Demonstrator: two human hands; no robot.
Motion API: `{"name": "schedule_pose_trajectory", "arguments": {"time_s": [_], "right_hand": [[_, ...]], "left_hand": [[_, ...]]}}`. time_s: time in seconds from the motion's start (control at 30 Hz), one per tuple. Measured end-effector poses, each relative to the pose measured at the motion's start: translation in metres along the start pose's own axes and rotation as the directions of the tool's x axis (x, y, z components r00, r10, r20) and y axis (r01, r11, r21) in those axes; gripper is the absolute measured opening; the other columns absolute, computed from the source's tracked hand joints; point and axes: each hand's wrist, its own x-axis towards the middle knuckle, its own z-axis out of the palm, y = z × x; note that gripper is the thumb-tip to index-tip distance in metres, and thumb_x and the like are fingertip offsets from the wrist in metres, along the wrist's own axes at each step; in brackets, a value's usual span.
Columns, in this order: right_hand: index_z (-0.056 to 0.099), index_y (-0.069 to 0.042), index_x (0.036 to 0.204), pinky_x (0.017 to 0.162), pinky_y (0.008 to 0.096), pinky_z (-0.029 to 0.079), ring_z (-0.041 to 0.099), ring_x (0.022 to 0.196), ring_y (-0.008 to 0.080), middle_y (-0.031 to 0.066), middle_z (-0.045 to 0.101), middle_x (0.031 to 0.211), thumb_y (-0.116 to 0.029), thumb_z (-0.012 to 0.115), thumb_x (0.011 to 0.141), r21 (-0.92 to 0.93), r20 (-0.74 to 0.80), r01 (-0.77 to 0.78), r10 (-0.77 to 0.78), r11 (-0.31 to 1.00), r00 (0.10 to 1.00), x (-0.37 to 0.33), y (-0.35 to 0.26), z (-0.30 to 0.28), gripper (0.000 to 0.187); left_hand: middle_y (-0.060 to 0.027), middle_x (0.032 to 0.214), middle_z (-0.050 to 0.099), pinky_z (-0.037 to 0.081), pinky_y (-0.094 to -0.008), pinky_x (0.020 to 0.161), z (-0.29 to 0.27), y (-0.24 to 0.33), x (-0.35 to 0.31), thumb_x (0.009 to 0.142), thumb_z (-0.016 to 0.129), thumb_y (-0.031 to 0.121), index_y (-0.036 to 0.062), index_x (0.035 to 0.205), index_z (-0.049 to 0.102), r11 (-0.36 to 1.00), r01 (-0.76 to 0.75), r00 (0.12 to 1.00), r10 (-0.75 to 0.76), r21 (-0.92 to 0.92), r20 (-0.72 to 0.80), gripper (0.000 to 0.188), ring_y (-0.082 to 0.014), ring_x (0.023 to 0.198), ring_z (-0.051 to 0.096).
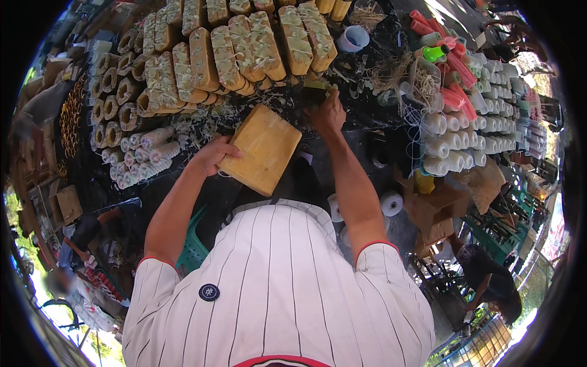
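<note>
My left hand (214,154) grips the lower left edge of a flat, yellow-tan rectangular block (266,150), tilted in front of my chest. Farther forward and to the right, my right hand (330,113) is closed at the edge of the dark work surface. By its fingers shows a dark, yellowish-green thing (316,85), too shadowed to name. Just beyond stand rows of tan blocks (202,58), their tops covered with pale green flakes. The held block's top face looks bare.
A white cup (353,38) stands beyond my right hand. Farther right are white rolls (452,147), red rolls (461,70) and a green bottle (434,53). Striped white rolls (147,153) lie at left. Thread cones (391,203) sit below; a person (489,278) is at lower right.
</note>
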Motion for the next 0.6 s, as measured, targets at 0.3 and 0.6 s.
{"name": "schedule_pose_trajectory", "arguments": {"time_s": [0.3, 0.6], "right_hand": [[0.059, -0.002, 0.142, 0.108, 0.0459, 0.050, 0.063, 0.122, 0.0417, 0.0236, 0.064, 0.133, 0.003, 0.062, 0.088, 0.305, 0.428, 0.670, -0.726, 0.676, 0.537, -0.147, -0.071, -0.105, 0.053], [0.060, -0.005, 0.147, 0.110, 0.0451, 0.048, 0.058, 0.131, 0.0419, 0.0216, 0.061, 0.143, -0.007, 0.070, 0.086, 0.188, 0.563, 0.626, -0.605, 0.757, 0.562, -0.108, -0.102, -0.036, 0.062]], "left_hand": [[-0.0197, 0.131, 0.069, 0.061, -0.0498, 0.097, -0.009, -0.042, 0.009, 0.105, 0.059, 0.030, -0.0026, 0.138, 0.059, 0.751, 0.070, 0.986, 0.046, -0.656, 0.158, 0.046, -0.0321, 0.117, 0.071], [-0.0223, 0.146, 0.060, 0.048, -0.0664, 0.110, -0.006, -0.056, 0.006, 0.112, 0.047, 0.034, -0.0009, 0.148, 0.051, 0.615, 0.069, 0.986, 0.080, -0.786, 0.149, 0.050, -0.0400, 0.133, 0.061]]}}
